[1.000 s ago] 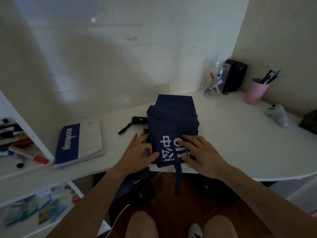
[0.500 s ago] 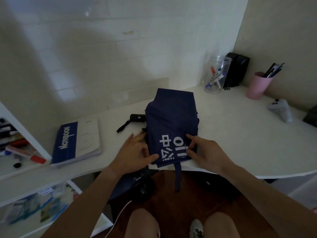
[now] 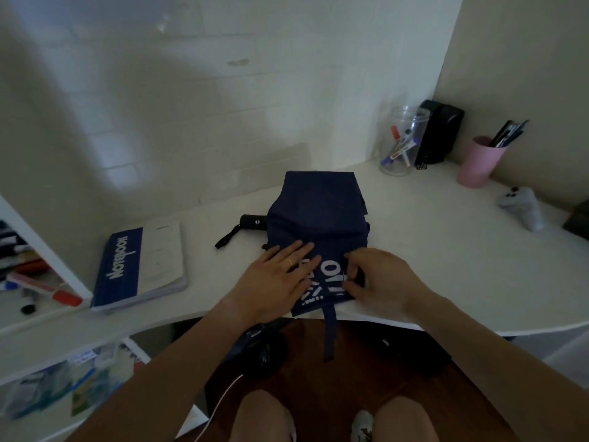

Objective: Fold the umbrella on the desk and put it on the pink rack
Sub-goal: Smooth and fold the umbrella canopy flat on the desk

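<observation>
A navy-blue umbrella (image 3: pixel 318 215) with white lettering lies collapsed on the white desk (image 3: pixel 430 250), its fabric gathered into a flat bundle. Its black handle (image 3: pixel 253 222) with a wrist strap sticks out to the left. A closing strap (image 3: pixel 330 333) hangs over the desk's front edge. My left hand (image 3: pixel 274 282) lies flat on the near left part of the fabric with straight fingers. My right hand (image 3: pixel 379 279) pinches a fold of the fabric at the near right, fingers curled. No pink rack is in view.
A blue notebook (image 3: pixel 140 266) lies left on the desk. At the back right stand a clear jar of markers (image 3: pixel 400 145), a black box (image 3: pixel 438 132) and a pink pen cup (image 3: pixel 481 161). A grey controller (image 3: pixel 522 207) lies far right. Shelves with markers (image 3: pixel 41 288) are at left.
My left hand slid from the umbrella's left edge up onto the fabric and lies flat there. My right hand went from flat to curled, pinching the right fold.
</observation>
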Action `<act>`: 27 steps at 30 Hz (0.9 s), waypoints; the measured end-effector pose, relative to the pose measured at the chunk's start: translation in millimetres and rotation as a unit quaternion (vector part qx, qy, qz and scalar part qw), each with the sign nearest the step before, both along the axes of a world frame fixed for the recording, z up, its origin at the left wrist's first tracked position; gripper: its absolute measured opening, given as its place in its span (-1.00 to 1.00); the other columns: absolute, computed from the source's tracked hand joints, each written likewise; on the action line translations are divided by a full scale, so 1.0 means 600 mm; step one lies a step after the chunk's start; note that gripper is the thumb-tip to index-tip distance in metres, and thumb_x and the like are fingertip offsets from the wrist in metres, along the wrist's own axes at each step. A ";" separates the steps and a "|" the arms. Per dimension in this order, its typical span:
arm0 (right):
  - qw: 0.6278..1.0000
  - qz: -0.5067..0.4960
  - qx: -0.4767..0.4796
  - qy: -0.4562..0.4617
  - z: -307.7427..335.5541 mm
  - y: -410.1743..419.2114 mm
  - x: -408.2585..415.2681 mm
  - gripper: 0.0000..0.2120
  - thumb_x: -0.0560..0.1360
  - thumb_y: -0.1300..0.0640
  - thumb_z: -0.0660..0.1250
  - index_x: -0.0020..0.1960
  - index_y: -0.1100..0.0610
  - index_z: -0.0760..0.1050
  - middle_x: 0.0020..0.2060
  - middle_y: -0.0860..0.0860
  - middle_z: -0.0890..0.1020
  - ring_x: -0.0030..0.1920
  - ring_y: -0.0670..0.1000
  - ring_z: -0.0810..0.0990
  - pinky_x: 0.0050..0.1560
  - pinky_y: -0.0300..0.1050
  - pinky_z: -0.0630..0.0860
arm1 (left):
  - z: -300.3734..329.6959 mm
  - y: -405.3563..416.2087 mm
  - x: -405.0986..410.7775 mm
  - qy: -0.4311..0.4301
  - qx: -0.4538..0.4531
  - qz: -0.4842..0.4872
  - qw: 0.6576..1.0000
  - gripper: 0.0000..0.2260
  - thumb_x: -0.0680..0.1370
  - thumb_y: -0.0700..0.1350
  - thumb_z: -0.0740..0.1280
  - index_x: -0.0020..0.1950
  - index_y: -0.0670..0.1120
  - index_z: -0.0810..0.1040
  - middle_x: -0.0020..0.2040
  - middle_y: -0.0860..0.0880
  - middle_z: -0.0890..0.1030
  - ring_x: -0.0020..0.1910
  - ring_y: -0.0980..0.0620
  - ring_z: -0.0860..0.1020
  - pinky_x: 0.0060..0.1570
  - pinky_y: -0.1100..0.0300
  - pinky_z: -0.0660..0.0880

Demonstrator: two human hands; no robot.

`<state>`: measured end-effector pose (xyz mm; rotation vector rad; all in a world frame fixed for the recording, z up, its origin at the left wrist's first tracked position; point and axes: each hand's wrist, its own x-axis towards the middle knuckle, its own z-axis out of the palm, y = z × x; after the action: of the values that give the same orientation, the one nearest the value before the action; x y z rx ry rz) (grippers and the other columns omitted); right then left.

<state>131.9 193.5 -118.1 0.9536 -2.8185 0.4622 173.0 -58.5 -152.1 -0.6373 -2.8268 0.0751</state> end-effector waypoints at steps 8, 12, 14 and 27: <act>0.989 0.070 0.130 -0.029 -0.050 -0.024 -0.014 -0.39 0.64 -0.25 -0.15 0.63 -0.08 -0.17 0.62 -0.11 -0.15 0.60 -0.12 -0.21 0.60 -0.05 -0.10 | 0.005 -0.018 0.012 -0.076 0.006 0.019 0.997 -0.46 0.64 0.33 -0.19 0.62 0.28 -0.13 0.67 0.06 -0.11 0.65 0.04 -0.11 0.61 -0.04 -0.01; 0.983 0.053 0.171 -0.047 -0.040 0.011 -0.021 -0.28 0.57 -0.41 -0.18 0.60 -0.14 -0.31 0.57 -0.17 -0.31 0.56 -0.16 -0.33 0.59 -0.10 -0.23 | 0.006 -0.045 0.020 -0.118 0.020 0.048 0.992 -0.30 0.52 0.52 -0.16 0.60 0.31 -0.24 0.66 0.11 -0.20 0.63 0.12 -0.20 0.61 -0.05 -0.09; 0.980 0.058 0.181 -0.060 -0.035 0.023 -0.022 -0.24 0.53 -0.47 -0.19 0.59 -0.16 -0.33 0.57 -0.18 -0.32 0.56 -0.17 -0.33 0.59 -0.08 -0.20 | 0.005 -0.055 0.022 -0.120 0.022 0.052 0.991 -0.21 0.48 0.58 -0.15 0.61 0.27 -0.24 0.66 0.12 -0.22 0.62 0.14 -0.22 0.61 -0.07 -0.10; 0.894 -0.181 -0.363 -0.190 0.088 -0.064 -0.170 -0.43 0.33 0.00 0.61 0.25 0.06 0.47 -0.07 0.01 0.63 0.00 0.07 0.65 0.04 0.10 0.65 | 0.002 -0.058 0.025 -0.094 0.034 0.042 0.994 -0.19 0.50 0.55 -0.05 0.64 0.20 -0.15 0.67 0.09 -0.16 0.63 0.12 -0.17 0.60 -0.07 -0.08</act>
<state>29.6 155.2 -65.0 0.1876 -2.6298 1.6233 187.7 -93.1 -151.1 -0.5359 -3.0215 -0.0693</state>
